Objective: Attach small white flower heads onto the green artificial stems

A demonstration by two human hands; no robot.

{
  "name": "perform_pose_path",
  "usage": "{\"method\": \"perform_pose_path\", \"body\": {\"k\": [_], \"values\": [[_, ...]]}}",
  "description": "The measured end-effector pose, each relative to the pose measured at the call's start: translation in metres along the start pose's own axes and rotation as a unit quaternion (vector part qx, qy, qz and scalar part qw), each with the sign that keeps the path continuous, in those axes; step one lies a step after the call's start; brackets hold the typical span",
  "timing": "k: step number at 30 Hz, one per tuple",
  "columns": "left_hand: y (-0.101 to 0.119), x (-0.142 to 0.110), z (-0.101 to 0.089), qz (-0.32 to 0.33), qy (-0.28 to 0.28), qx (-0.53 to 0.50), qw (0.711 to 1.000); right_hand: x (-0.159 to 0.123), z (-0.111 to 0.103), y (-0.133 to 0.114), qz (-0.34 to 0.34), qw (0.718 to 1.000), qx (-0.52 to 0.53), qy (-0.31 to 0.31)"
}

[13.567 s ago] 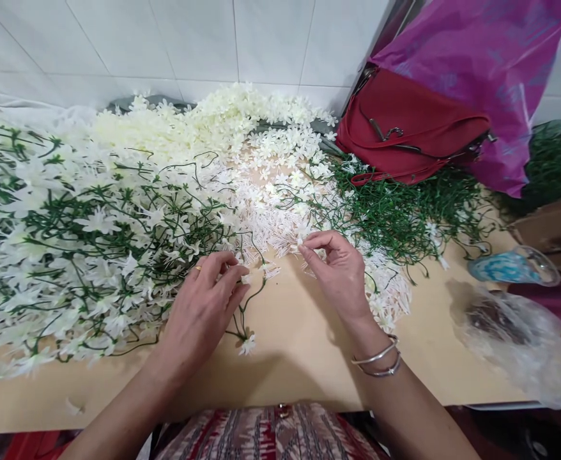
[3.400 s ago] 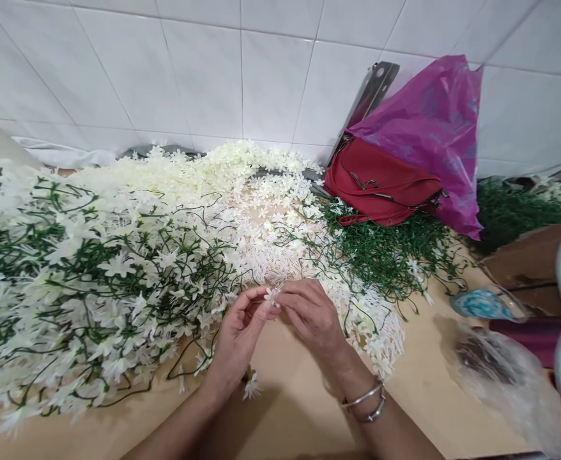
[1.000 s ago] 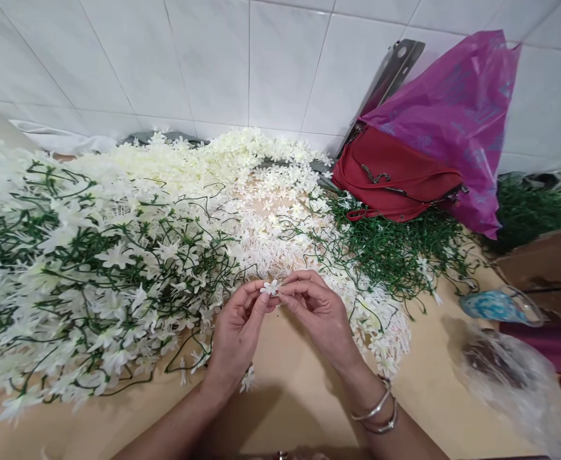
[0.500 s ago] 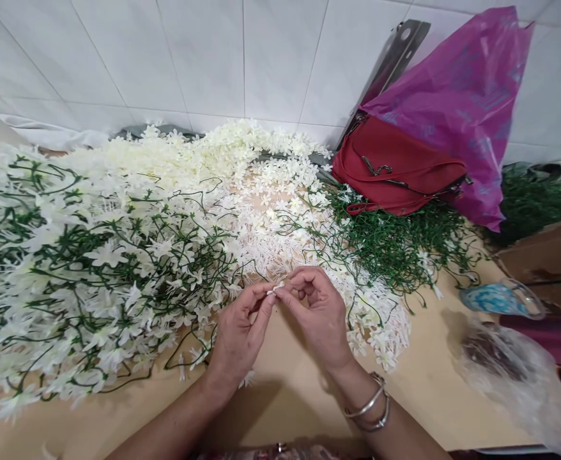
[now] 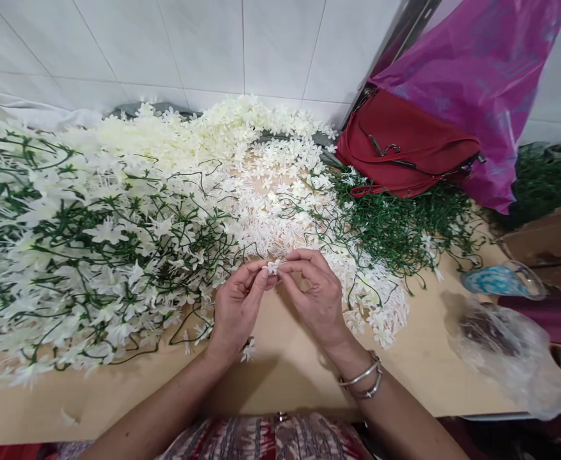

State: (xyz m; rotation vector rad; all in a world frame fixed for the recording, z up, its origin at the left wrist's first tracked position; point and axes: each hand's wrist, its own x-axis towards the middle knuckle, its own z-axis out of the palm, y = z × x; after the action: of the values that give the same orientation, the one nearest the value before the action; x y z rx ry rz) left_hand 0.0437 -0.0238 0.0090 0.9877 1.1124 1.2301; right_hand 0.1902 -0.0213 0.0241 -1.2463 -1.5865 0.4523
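A small white artificial flower [image 5: 274,267] is pinched between my two hands over the middle of the table. My left hand [image 5: 238,300] grips it from the left with thumb and forefinger. From the right, the thumb and fingertips of my right hand [image 5: 315,295] close on its petals. Below my left hand a white blossom [image 5: 248,349] on a dark stem shows, partly hidden by the wrist. A big heap of white flowers on green stems [image 5: 108,255] lies to the left. Just beyond my hands are loose white stamen pieces [image 5: 266,223] and petals.
Cream petals [image 5: 223,128] are piled along the tiled wall. Green stems [image 5: 400,223] lie at right under a red handbag [image 5: 409,144] and a purple plastic bag [image 5: 476,83]. A blue-patterned cup [image 5: 496,281], clear plastic bag [image 5: 505,358] and cardboard box [image 5: 549,236] are at far right.
Earlier my hands were apart, the right one at the loose pieces. Since then they have come together on the flower, which has been turned between the fingertips. The camera view has shifted slightly.
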Motion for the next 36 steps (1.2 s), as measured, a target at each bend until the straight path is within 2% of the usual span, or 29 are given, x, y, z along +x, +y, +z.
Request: {"method": "perform_pose_path", "body": {"k": [7, 13, 16, 19, 22, 25, 29, 32, 36], "values": [[-0.006, -0.002, -0.002, 0.014, -0.027, 0.046, 0.998, -0.001, 0.002, -0.006, 0.033, 0.999, -0.019, -0.007], [-0.005, -0.005, -0.006, 0.068, -0.041, 0.135, 0.988, -0.002, 0.002, -0.006, 0.044, 0.998, -0.035, -0.016], [-0.002, -0.005, -0.006, 0.098, -0.056, 0.174, 0.978, 0.001, -0.001, -0.008, 0.071, 0.997, 0.003, -0.031], [-0.001, -0.005, -0.006, 0.101, -0.07, 0.175, 0.977, 0.003, -0.004, -0.01, 0.105, 0.993, 0.045, -0.039], [-0.002, -0.005, -0.006, 0.115, -0.081, 0.172, 0.975, 0.004, -0.004, -0.01, 0.124, 0.99, 0.069, -0.025], [-0.002, -0.004, -0.006, 0.165, -0.074, 0.191, 0.965, 0.004, -0.002, -0.007, 0.152, 0.983, 0.104, 0.004], [-0.001, -0.006, -0.006, 0.212, -0.068, 0.218, 0.95, 0.007, -0.001, -0.004, 0.203, 0.956, 0.21, 0.022], [0.0, -0.008, -0.006, 0.191, -0.08, 0.217, 0.954, 0.009, -0.003, -0.003, 0.237, 0.933, 0.272, -0.007], [0.002, -0.01, -0.005, 0.181, -0.087, 0.229, 0.952, 0.01, -0.005, 0.001, 0.248, 0.928, 0.275, -0.035]]}}
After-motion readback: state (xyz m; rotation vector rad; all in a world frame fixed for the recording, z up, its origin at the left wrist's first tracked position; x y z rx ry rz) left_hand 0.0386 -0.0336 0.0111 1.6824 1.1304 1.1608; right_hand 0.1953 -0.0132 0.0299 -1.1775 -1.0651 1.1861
